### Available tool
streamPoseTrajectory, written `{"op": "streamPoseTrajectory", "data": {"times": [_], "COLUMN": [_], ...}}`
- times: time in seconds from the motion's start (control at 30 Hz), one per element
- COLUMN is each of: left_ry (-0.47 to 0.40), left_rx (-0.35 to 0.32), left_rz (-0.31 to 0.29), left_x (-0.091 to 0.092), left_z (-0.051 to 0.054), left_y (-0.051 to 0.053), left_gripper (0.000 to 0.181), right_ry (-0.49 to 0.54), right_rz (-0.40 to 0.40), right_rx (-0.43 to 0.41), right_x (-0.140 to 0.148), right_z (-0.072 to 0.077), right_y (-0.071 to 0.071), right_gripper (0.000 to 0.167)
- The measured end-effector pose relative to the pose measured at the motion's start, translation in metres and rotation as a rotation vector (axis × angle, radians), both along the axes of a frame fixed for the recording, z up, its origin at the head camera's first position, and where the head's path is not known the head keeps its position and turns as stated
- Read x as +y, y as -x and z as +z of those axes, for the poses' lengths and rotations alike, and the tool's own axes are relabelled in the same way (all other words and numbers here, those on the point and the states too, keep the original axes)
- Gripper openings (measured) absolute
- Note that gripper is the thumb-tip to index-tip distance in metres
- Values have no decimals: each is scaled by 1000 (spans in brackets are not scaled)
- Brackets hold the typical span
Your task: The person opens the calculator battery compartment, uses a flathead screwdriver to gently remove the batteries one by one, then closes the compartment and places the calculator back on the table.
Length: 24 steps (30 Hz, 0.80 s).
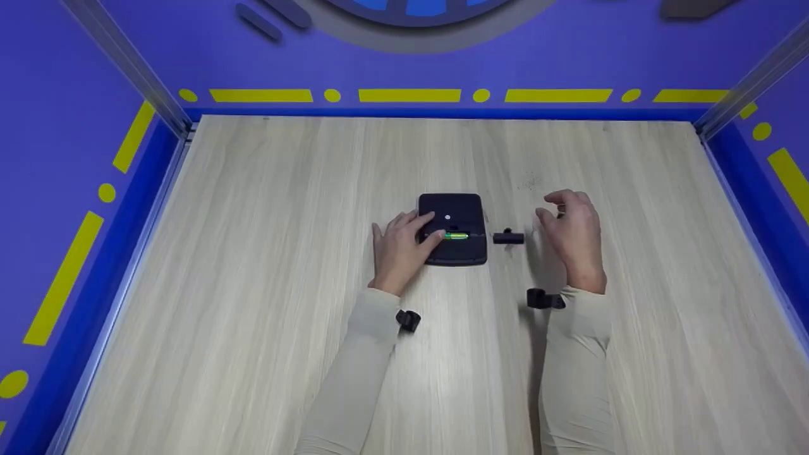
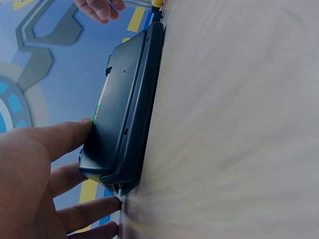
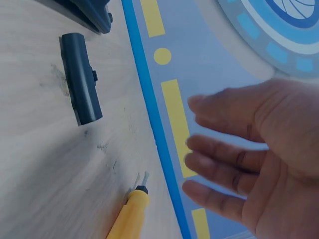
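A black flat device (image 1: 454, 253) lies on the table with a green battery (image 1: 457, 236) in its slot. My left hand (image 1: 402, 248) rests on its left side, thumb on the battery's left end; in the left wrist view that thumb touches the device (image 2: 122, 99) at the slot, other fingers at its near edge. Right of the device lies a small black cover (image 1: 508, 239), also visible in the right wrist view. My right hand (image 1: 574, 237) hangs above the table beyond the cover, fingers loosely bent, holding nothing.
A yellow-handled screwdriver (image 3: 130, 214) lies on the table in the right wrist view, near the right hand; the head view does not show it. Blue panels (image 1: 404, 69) with yellow marks stand along the table's back and sides. Black wrist cameras sit at both cuffs.
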<state>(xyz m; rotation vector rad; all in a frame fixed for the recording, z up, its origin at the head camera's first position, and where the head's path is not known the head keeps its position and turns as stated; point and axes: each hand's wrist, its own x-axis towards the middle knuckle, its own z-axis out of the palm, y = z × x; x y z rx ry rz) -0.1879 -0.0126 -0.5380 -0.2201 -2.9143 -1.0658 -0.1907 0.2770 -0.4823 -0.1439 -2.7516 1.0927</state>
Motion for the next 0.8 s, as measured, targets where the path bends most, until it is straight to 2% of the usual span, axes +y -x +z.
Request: {"op": "streamPoseTrajectory", "data": {"times": [0.3, 0.6, 0.8], "left_ry": [4, 2, 10], "left_rx": [-10, -12, -8], "left_rz": [-1, -3, -3], "left_x": [0, 0, 0], "left_z": [1, 1, 1], "left_y": [0, 0, 0], "left_gripper": [51, 51, 51], "right_ry": [39, 45, 58], "right_rz": [-158, -215, -225], "right_rx": [-87, -189, -249], "right_x": [14, 23, 28], "right_z": [1, -1, -4], "right_y": [0, -2, -3], "right_gripper": [37, 47, 53]}}
